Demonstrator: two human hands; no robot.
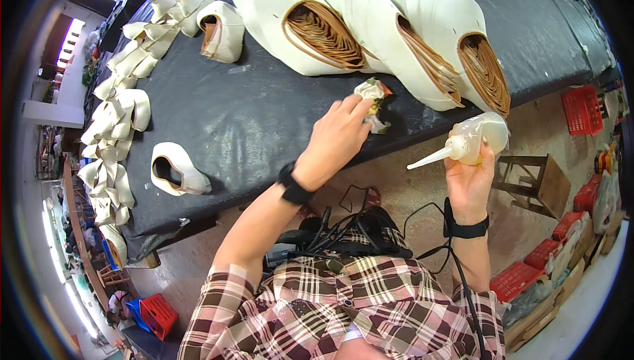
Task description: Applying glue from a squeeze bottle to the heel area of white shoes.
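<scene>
My left hand [335, 137] reaches over the near edge of the black-covered table, its fingers curled on a crumpled rag [375, 90] of white with yellow and red bits. Part of the rag is hidden under the fingers. Raised at the right, beside the table edge, my right hand [469, 185] is wrapped round a translucent squeeze bottle [487, 132] with pale yellowish liquid inside. The bottle is tilted, its long white nozzle [429, 158] pointing left. Beyond the rag lie nested stacks of white shoe uppers [264, 16] with brown inner edges.
One white upper [188, 176] sits at the table's near left, another [228, 36] farther back. A row of overlapping white uppers [109, 129] lines the left edge. Right of the table are a wooden stool [551, 185] and red baskets [581, 110]. Black cables [356, 224] hang at my waist.
</scene>
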